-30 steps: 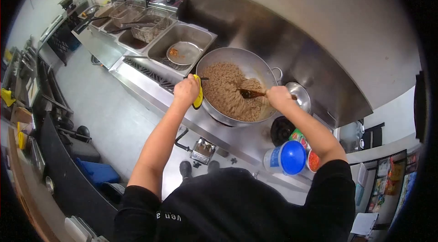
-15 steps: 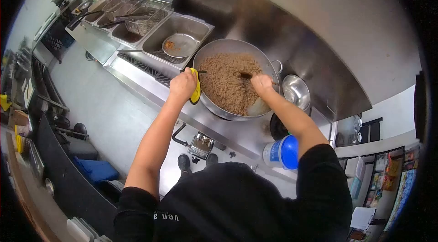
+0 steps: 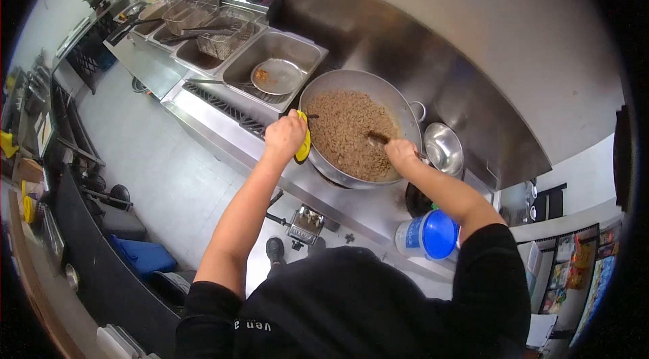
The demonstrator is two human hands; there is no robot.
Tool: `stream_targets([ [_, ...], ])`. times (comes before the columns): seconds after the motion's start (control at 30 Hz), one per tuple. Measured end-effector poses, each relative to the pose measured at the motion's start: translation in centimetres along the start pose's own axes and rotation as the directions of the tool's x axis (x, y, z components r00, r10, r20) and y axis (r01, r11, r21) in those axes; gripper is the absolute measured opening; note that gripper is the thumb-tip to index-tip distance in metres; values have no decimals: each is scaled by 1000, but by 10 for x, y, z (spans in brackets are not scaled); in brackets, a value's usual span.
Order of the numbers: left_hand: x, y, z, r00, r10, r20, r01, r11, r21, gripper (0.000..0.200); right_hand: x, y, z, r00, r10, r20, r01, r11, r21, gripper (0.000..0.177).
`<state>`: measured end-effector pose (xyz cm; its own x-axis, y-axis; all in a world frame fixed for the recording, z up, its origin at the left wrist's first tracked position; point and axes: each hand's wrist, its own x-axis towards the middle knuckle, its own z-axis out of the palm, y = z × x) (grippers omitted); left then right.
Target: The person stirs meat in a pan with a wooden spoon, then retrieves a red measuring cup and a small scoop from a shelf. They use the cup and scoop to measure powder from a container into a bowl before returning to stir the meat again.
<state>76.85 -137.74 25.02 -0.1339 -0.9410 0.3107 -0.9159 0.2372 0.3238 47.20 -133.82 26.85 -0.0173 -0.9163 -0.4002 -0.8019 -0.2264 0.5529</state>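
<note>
A wide metal pot on the counter holds a mass of brown crumbled food that looks like ground meat. My left hand is closed on a yellow and black pot holder at the pot's left side, where a dark handle end pokes out. In my right hand is the handle of a stirring spoon or spatula; its dark brown working end lies in the food, so its exact shape is hidden. This hand is over the pot's near right rim.
Left of the pot is a steel fryer basin with a round strainer in it, beside wire fry baskets. A steel bowl sits to the right. A blue-lidded bucket stands nearer me.
My right hand and the stirring tool have moved toward the pot's near right side. Food now covers the bare patch of pot bottom there. The whole view has shifted slightly.
</note>
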Motion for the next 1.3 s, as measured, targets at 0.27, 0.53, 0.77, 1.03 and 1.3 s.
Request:
stream_targets([
  [0.27,-2,-2,2,1000,-13,-25,13,1000,-21,31,29,67,-62,962,-2,-272,25,997,78,20],
  [0.53,-1,1,5,996,1,-84,-1,1000,4,28,-71,-6,-31,934,-316,-169,338,933,126,19],
  [0.77,-9,6,11,993,-22,-120,28,998,51,38,51,10,-16,914,98,-393,44,941,336,19],
  [1.03,-10,14,7,991,-64,-121,76,993,96,29,23,137,-66,930,210,-303,-103,937,334,30],
  [1.3,-7,16,7,984,-77,-161,86,995,51,29,79,49,-23,953,-107,-283,205,917,343,33],
])
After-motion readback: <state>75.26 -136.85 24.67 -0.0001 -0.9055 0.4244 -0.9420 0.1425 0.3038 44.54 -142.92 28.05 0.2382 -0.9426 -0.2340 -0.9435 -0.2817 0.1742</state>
